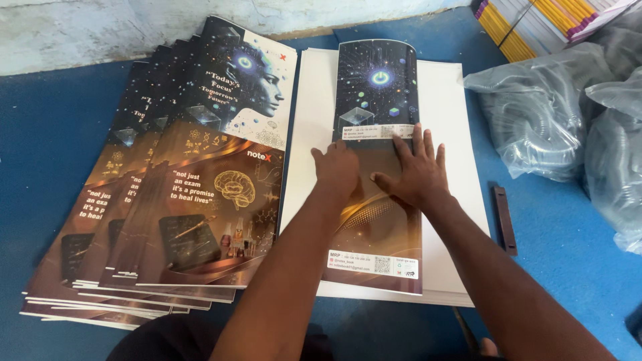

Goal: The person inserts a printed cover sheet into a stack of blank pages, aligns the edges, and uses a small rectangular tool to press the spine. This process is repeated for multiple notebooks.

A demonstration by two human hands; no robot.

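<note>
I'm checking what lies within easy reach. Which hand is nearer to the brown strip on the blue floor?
Right. The right hand presses the printed cover on the side toward the brown strip; the left hand lies farther away, on the cover's opposite side.

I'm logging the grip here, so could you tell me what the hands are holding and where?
Nothing is gripped. Both the left hand and right hand press flat on the middle of the folded cover sheet, which lies on the white stack.

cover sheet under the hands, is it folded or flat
Folded: the cover sheet is narrower than those in the fanned stack, its top edge curls up, and the left hand and right hand press it on the white pile.
</note>
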